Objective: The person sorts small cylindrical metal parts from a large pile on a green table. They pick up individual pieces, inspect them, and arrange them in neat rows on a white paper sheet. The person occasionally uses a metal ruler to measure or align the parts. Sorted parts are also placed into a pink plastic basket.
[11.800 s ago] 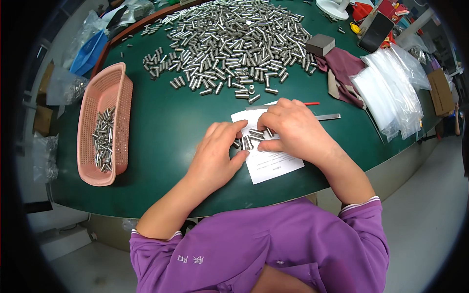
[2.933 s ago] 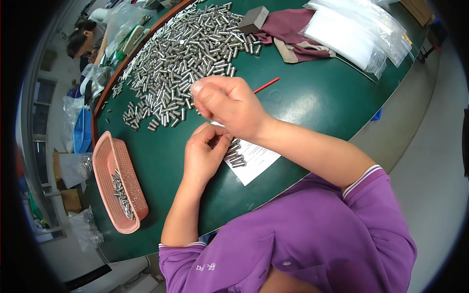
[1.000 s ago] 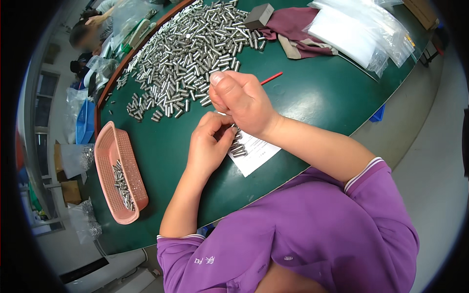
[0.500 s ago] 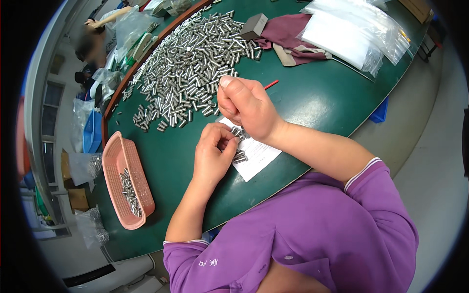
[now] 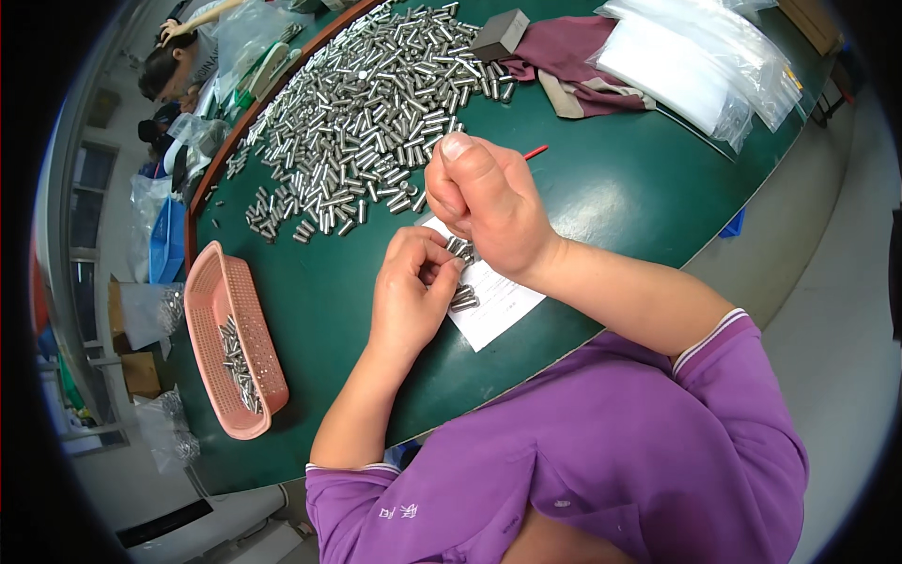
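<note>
My right hand (image 5: 498, 209) is closed in a fist, thumb on top, above a printed white sheet (image 5: 496, 305). Whatever it holds is hidden. Just left of it and lower, my left hand (image 5: 409, 291) has its fingers curled and thumb tip pressed in; I cannot make out what is between them. Short metal pins (image 5: 464, 299) lie on the sheet beside the left thumb, with more showing between the two hands. A thin red stick (image 5: 536, 151) shows behind the right hand; I cannot tell whether it is held. A big heap of metal pins (image 5: 366, 122) spreads beyond the hands.
A pink plastic basket (image 5: 254, 348) with some pins stands on the green table (image 5: 329, 310) at left. Far off are a grey block (image 5: 500, 34), a maroon cloth (image 5: 564, 56) and clear plastic bags (image 5: 676, 70). Another person (image 5: 174, 66) sits beyond the wooden table edge (image 5: 246, 122).
The view has shifted slightly. My right fist sits a little higher over the sheet, still closed. My left hand keeps almost the same pose beside the pins.
</note>
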Tool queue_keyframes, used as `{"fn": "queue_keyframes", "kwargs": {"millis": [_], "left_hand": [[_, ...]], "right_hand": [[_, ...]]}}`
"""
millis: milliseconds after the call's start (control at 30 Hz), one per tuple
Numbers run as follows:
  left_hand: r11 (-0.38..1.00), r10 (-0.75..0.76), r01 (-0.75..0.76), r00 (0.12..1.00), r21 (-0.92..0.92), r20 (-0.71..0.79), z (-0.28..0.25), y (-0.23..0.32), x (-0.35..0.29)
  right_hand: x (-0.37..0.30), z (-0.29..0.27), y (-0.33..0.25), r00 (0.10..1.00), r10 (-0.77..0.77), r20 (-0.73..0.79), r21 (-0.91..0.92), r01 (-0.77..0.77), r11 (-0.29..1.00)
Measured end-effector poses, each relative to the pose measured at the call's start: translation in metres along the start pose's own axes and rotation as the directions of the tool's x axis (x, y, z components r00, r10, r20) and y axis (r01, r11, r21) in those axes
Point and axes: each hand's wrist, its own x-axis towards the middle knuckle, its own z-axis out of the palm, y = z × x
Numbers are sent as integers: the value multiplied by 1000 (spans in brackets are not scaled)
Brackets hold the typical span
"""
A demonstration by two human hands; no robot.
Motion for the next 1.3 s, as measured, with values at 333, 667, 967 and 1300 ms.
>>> {"fn": "queue_keyframes", "kwargs": {"millis": [333,667,967,1300], "left_hand": [[999,-8,13,992,-39,130,-27,-3,-3],[996,32,-43,990,80,136,-22,7,-6],[998,-14,12,999,66,29,-4,6,-5],[999,-14,14,1000,52,-9,-3,5,-4]], "right_hand": [[9,-6,6,999,-15,31,1,15,1000],[9,-7,5,998,45,40,10,-45,999],[7,-4,-6,996,89,11,38,-89,995],[5,-1,-6,996,90,20,45,-91,995]]}}
